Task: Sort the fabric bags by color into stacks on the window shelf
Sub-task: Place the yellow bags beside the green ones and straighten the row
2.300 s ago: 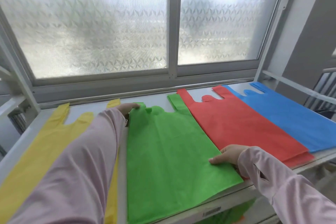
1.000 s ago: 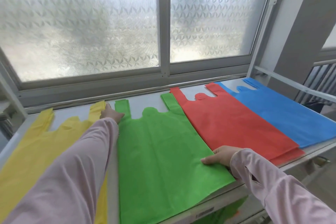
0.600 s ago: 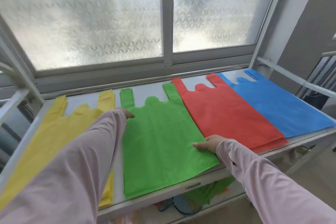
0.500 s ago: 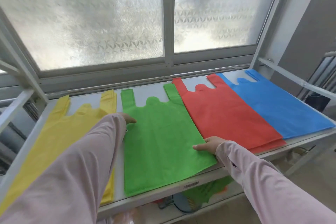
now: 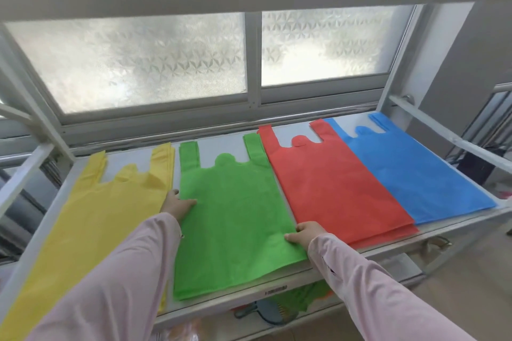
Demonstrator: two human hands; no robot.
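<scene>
Four flat bag stacks lie side by side on the white window shelf (image 5: 302, 282): yellow (image 5: 91, 219) at the left, then green (image 5: 235, 219), red (image 5: 335, 183) and blue (image 5: 415, 171) at the right, handles toward the window. My left hand (image 5: 178, 203) rests flat on the green stack's left edge, about mid-length, fingers spread. On the same stack's right edge, near its front corner, my right hand (image 5: 304, 232) presses down beside the red stack. Neither hand grips a bag.
A frosted sliding window (image 5: 249, 55) runs behind the shelf. White frame bars stand at the left (image 5: 22, 174) and right (image 5: 432, 124) ends. Below the shelf's front edge show more green fabric (image 5: 304, 299) and a dark object (image 5: 266, 313).
My left hand has slid from the green bag's top left handle down along its left edge toward me. The right hand has stayed at the lower right edge. The camera has pulled back.
</scene>
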